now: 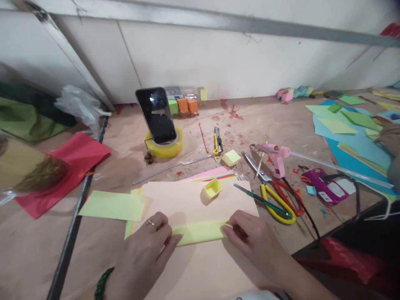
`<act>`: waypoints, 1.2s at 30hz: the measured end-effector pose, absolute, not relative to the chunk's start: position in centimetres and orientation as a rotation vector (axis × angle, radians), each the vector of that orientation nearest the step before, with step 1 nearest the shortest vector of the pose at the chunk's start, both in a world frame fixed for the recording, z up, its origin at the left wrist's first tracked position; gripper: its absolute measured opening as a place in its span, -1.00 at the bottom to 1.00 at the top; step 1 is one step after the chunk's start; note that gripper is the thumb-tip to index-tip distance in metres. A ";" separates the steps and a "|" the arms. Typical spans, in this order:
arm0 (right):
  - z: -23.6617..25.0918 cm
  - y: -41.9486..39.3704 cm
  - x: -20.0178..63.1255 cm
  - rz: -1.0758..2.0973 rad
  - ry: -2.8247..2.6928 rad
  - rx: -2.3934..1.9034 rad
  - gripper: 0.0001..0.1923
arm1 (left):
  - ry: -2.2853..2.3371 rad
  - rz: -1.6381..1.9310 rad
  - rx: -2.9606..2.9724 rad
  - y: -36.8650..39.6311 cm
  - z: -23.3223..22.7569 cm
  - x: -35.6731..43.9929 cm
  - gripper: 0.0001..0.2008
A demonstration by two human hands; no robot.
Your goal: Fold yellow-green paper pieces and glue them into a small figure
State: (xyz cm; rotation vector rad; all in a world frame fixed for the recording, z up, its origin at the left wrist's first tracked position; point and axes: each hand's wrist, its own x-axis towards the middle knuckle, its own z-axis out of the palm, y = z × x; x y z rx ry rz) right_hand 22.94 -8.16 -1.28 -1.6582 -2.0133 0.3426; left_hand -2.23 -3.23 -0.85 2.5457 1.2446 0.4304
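Observation:
A folded strip of pale yellow paper (200, 233) lies across a stack of peach paper (184, 204) in front of me. At its left end, my left hand (150, 241) has curled fingers, with the thumb pressed along the strip. My right hand (246, 231) pinches the strip's right end between thumb and bent fingers. Just beyond the strip sits a small open yellow paper box (213, 188). Green-handled tweezers (262, 200) rest on the stack's right edge and over the scissors. A flat yellow-green paper piece (109, 205) lies to the left.
Yellow-and-red-handled scissors (278, 200), a pink glue gun (275, 156) and a purple device (328, 185) lie right. Behind are a yellow paper cube (231, 158), a cutter (218, 140) and a phone (156, 114) leaning on a tape roll (168, 146). Red paper (75, 158) is left.

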 end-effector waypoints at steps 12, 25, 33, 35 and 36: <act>-1.8 -8.0 22.8 0.447 -1.907 -1.707 -0.76 | 1.296 0.350 2.519 -3.2 -1.3 -2.3 -0.65; -2.1 -7.9 22.5 0.288 -1.946 -1.741 -0.77 | 1.328 0.255 2.511 -3.0 -1.1 -2.0 -0.64; -2.6 -7.9 22.4 0.205 -1.960 -1.722 -0.76 | 1.349 0.256 2.500 -3.0 -0.9 -1.8 -0.66; -2.8 -7.9 22.4 0.215 -1.950 -1.731 -0.76 | 1.359 0.231 2.495 -3.0 -0.9 -1.8 -0.67; -2.9 -7.9 22.4 0.222 -1.944 -1.736 -0.77 | 1.362 0.217 2.495 -3.0 -0.8 -1.8 -0.67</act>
